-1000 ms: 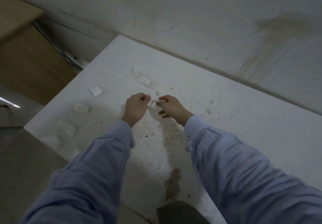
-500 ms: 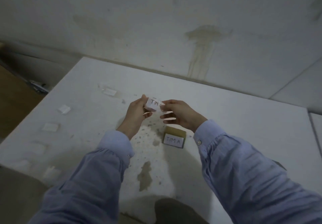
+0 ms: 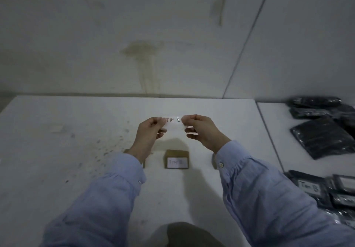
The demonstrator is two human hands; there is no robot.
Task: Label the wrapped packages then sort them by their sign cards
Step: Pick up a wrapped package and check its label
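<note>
The left hand [image 3: 149,131] and the right hand [image 3: 205,129] are holding one small white label [image 3: 173,123] between them, in the air above the white surface [image 3: 57,169]. Each hand is pinching one end of the label between thumb and first finger. The other fingers [image 3: 192,136] are curling loosely under it and holding nothing. The label is stretching flat and is showing the letters "TIM C".

Nearer to the person, between the two sleeves, a brown sign card [image 3: 177,160] is standing on the surface; its white paper is blurred but seems to say "TIM B".

The back edge of the surface is meeting the wall [image 3: 172,35] just beyond the hands. At the right, a seam [image 3: 269,131] is dividing it from a second surface, where black wrapped packages [image 3: 324,137] are lying in a heap. Labelled packages [image 3: 315,187] are lying nearer, beside the right sleeve. The widest room is lying left of the hands, over dark specks.
</note>
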